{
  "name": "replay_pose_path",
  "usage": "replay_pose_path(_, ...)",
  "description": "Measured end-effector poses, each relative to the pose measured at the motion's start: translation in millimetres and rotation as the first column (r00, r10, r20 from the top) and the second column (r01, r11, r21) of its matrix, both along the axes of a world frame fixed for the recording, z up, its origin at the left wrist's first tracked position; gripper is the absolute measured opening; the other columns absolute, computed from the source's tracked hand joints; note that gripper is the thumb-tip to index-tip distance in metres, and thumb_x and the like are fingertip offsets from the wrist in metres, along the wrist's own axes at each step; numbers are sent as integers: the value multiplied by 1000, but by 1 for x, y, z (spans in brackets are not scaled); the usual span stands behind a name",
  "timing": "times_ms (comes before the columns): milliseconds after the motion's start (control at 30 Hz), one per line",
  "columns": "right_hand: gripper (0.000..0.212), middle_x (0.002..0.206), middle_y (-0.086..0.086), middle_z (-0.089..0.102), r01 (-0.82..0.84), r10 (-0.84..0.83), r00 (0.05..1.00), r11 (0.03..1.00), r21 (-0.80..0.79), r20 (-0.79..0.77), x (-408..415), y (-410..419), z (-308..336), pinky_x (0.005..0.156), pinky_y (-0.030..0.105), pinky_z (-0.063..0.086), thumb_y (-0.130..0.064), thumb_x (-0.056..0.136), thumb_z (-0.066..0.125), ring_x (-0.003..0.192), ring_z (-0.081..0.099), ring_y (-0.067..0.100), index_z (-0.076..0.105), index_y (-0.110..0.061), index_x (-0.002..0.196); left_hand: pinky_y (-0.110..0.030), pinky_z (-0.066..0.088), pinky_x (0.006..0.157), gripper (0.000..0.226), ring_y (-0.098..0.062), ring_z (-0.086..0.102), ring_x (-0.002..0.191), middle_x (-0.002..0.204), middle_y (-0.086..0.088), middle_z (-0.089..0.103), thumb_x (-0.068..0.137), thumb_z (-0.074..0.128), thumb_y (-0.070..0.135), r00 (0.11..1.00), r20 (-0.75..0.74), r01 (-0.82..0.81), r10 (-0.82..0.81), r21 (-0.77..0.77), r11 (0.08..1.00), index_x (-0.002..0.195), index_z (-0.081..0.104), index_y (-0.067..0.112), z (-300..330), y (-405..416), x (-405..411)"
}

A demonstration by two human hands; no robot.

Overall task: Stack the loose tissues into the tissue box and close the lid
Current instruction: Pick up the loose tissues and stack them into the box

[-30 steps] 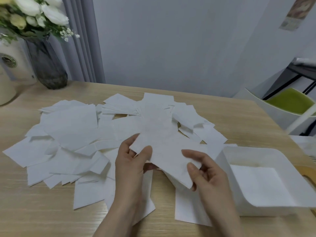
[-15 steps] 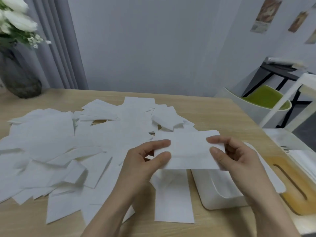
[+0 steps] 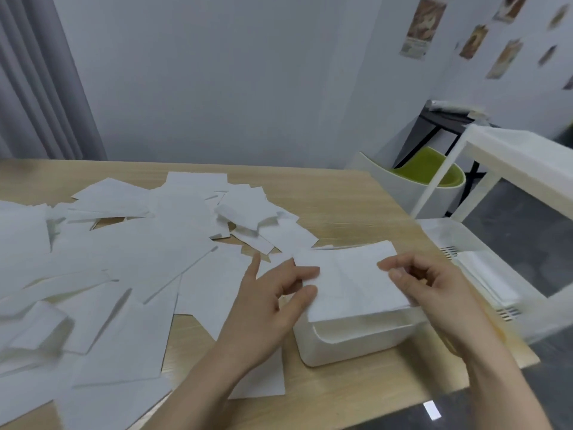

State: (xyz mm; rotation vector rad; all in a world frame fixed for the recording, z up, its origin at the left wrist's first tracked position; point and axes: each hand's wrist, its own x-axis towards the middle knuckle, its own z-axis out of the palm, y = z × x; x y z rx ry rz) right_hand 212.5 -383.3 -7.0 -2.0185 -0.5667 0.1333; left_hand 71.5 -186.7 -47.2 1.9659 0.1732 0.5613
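L hand [image 3: 273,293] fingers [image 3: 305,271] pinch the left edge of a folded tissue [image 3: 350,280]; R hand [image 3: 431,283] fingers pinch its right edge. Tissue is held flat just over the open white tissue box [image 3: 347,342] near the tabletop [image 3: 341,193] right edge. Loose tissues [image 3: 139,249] are spread across the tabletop to the left.

Head view, close, forward-down over table [image 3: 356,197].
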Motion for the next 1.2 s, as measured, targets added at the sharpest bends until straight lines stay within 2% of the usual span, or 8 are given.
replay_pose_path(100, 28, 78, -10, 61, 52, -40, 993, 992, -116, 107, 2, -7, -6, 85, 36, 42, -18, 89, 65, 93, 54, 15, 72, -45, 85, -18, -16, 116, 38, 21, 45, 118, 85, 14, 70, 93, 41, 52, 997, 63, 20, -33, 200, 980, 115, 66, 35, -10, -3, 7)
replay_pose_path(167, 28, 81, -18, 63, 93, -52, 975, 979, -181, 217, -1, -8, -6, 93, 35, 29, -21, 86, 68, 100, 48, -2, 71, -48, 78, -30, -14, 119, 37, 22, 31, 129, 86, 19, 71, 96, 40, 47, 995, 97, -1, -38, 367, 930, 114, 68, 31, -13, -1, 11)
replay_pose_path(267, 30, 87, -25, 64, 112, -30, 945, 965, -236, 325, -6, -8, -7, 92, 22, 14, -19, 86, 69, 101, 36, -22, 67, -47, 75, -44, -3, 120, 33, 2, 42, 132, 84, 20, 72, 99, 42, 39, 992, 109, -13, -55, 542, 840, 109, 71, 29, -14, 1, 14)
replay_pose_path(367, 28, 81, -24, 61, 107, 3, 925, 957, -268, 379, -2, -12, -14, 104, 28, 10, -15, 86, 69, 103, 32, -25, 69, -42, 78, -46, 6, 119, 33, -3, 49, 125, 86, 18, 73, 98, 42, 36, 992, 98, -5, -75, 641, 767, 104, 74, 28, -11, 4, 15)
replay_pose_path(600, 26, 91, -29, 61, 82, 36, 928, 951, -297, 371, 5, -17, -25, 111, 25, -10, -23, 82, 73, 109, 43, -8, 69, -48, 80, -36, 14, 113, 36, -6, 57, 108, 76, 20, 69, 97, 39, 34, 992, -10, 89, -125, 756, 648, 89, 74, 30, -5, 6, 20)
replay_pose_path(833, 25, 80, -19, 57, 101, 22, 914, 955, -279, 405, 4, -14, -22, 106, 15, -19, -13, 89, 66, 103, 25, -34, 73, -37, 83, -18, -11, 110, 59, 1, 45, 99, 71, 11, 60, 98, 20, 43, 974, -170, 226, -148, 773, 594, 82, 74, 24, 2, 7, 25)
replay_pose_path(1033, 23, 76, -28, 59, 118, 137, 866, 878, -463, 481, 11, -17, -22, 104, 16, -23, -19, 90, 64, 100, 48, -3, 72, -41, 86, -32, 3, 116, 47, -1, 45, 85, 66, 12, 48, 97, 31, 42, 965, -217, 260, -145, 765, 589, 63, 60, 26, -1, 11, 29)
replay_pose_path(1200, 11, 76, -24, 58, 125, 168, 840, 866, -484, 516, 12, -19, -27, 110, 29, -14, -35, 89, 64, 97, 48, 4, 73, -41, 85, -39, 14, 114, 41, -1, 42, 77, 61, 12, 44, 96, 36, 40, 972, -169, 232, -160, 762, 604, 57, 47, 30, -3, 12, 29)
